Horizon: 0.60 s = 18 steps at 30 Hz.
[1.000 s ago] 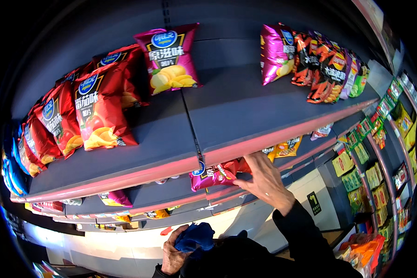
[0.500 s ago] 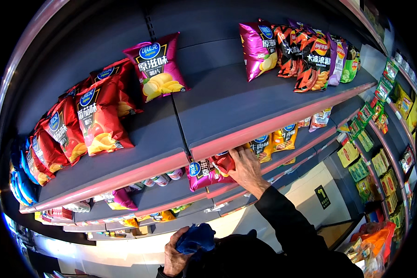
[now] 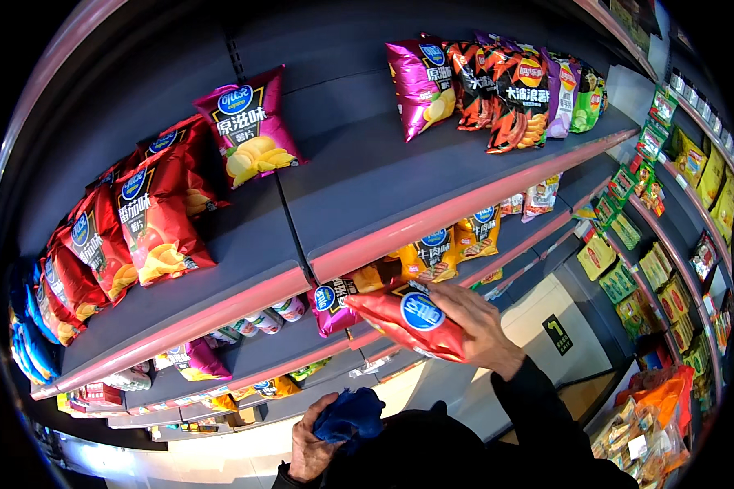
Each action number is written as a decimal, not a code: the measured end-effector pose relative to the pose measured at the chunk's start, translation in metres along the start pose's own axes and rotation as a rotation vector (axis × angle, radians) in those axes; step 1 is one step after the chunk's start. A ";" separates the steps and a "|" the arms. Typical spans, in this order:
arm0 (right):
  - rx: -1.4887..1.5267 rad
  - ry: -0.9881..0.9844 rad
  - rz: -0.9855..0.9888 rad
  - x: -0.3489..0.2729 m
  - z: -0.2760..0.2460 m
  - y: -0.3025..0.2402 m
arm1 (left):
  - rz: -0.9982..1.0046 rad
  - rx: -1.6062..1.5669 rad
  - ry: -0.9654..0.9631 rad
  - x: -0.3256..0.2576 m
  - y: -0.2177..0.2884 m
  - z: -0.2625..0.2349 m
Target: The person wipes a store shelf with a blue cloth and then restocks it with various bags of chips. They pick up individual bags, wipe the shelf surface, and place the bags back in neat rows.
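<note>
My right hand [image 3: 475,326] grips a red bag of chips [image 3: 408,318] with a blue oval label, held out in front of the lower shelf. Behind it, a magenta chip bag [image 3: 332,303] and yellow chip bags [image 3: 429,257] stand on that lower shelf. Lower down, my left hand [image 3: 311,440] is closed around a bunched dark blue cloth [image 3: 351,414]. On the upper shelf [image 3: 359,204], red chip bags [image 3: 161,216] stand at the left, and a single magenta bag [image 3: 251,126] is beside them.
Pink edge strips [image 3: 465,216] run along the shelf fronts. Black chip bags [image 3: 519,98] stand at the upper shelf's right. Blue bags [image 3: 31,338] sit at its far left end. Side shelves [image 3: 661,220] hold small packets, with an orange plastic bag [image 3: 669,399] below them.
My right hand has drawn the red chip bag off the lower shelf, toward me and slightly right. My left hand still holds the cloth in nearly the same place.
</note>
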State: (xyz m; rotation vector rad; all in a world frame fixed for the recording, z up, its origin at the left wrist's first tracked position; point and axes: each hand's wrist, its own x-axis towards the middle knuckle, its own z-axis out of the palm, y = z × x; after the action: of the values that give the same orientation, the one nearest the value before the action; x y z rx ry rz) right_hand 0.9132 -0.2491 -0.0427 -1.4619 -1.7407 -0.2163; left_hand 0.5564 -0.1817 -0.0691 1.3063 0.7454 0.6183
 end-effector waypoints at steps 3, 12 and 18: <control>0.373 -0.115 0.271 -0.013 -0.047 -0.024 | -0.019 -0.006 -0.017 0.003 -0.007 0.000; 1.146 0.295 0.703 -0.017 -0.075 -0.056 | 0.103 0.114 -0.076 0.016 -0.012 0.003; 1.064 0.465 0.692 0.006 -0.077 -0.070 | 0.158 0.278 -0.060 0.017 -0.003 -0.001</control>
State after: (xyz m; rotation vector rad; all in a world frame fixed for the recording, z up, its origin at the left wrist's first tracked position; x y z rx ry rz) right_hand 0.8887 -0.3130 0.0364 -0.9758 -0.6621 0.6073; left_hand 0.5664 -0.1685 -0.0743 1.6447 0.7009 0.6133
